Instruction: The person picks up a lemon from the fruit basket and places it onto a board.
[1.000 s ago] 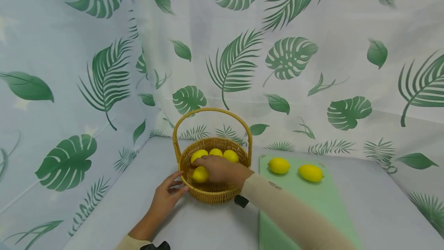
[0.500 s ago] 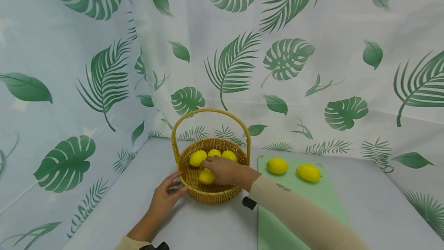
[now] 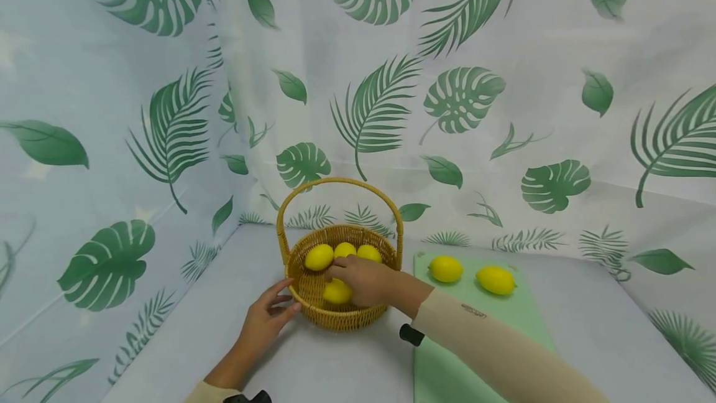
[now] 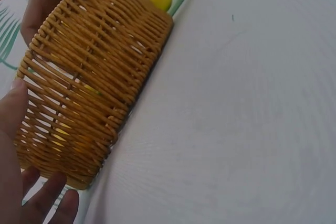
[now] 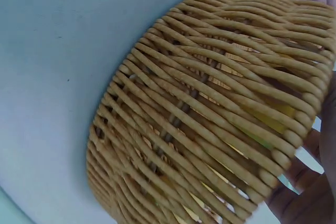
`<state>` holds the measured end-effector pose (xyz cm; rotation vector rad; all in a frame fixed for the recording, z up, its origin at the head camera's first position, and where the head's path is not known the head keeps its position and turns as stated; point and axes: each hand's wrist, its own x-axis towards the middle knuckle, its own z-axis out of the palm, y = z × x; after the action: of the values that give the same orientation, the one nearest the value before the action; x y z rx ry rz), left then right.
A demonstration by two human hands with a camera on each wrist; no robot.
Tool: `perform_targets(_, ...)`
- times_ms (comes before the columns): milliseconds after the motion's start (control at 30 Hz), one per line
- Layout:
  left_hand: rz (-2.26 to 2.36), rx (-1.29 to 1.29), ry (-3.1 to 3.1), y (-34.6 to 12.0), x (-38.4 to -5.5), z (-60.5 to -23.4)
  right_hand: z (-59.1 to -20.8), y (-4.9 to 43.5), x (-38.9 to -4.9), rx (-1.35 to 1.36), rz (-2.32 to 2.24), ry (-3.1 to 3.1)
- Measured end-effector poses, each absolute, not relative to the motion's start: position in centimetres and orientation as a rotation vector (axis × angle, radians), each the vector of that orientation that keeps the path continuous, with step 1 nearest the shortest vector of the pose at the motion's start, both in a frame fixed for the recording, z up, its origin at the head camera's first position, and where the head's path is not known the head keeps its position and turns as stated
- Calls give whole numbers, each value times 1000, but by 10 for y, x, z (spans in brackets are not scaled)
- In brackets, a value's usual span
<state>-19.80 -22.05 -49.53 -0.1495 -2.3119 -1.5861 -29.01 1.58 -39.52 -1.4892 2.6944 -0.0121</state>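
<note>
Only writing I could spot was a tiny line on the right beige sleeve (image 3: 492, 334). It looked like "Let's Slim", but it was too small to swear to. No brand was readable on the black wrist device (image 3: 411, 334) under that sleeve.

The right hand (image 3: 366, 278) was down inside the round wicker basket (image 3: 344, 320), fingers curled over the near lemon (image 3: 338, 293). I couldn't tell where the thumb was, or whether that lemon touched the basket's floor. Right behind, on the far side of the basket, sat a row of three lemons (image 3: 345, 249).

The left hand (image 3: 264, 321) was at the basket's near left side, fingers spread apart, thumb tip against the rim.

The basket stood on a white tabletop (image 3: 347, 369), handle up. Just right of it was a mint-green mat (image 3: 442, 372), with a left lemon (image 3: 445, 269) and a right lemon (image 3: 496, 280) near its far end, slightly apart.
</note>
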Motion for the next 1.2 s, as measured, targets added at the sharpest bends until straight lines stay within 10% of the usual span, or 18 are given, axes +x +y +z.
perform_targets(1200,-1515,-204,-2389,-233,-207,-511,-361,94,-270,-1481,-286,2818)
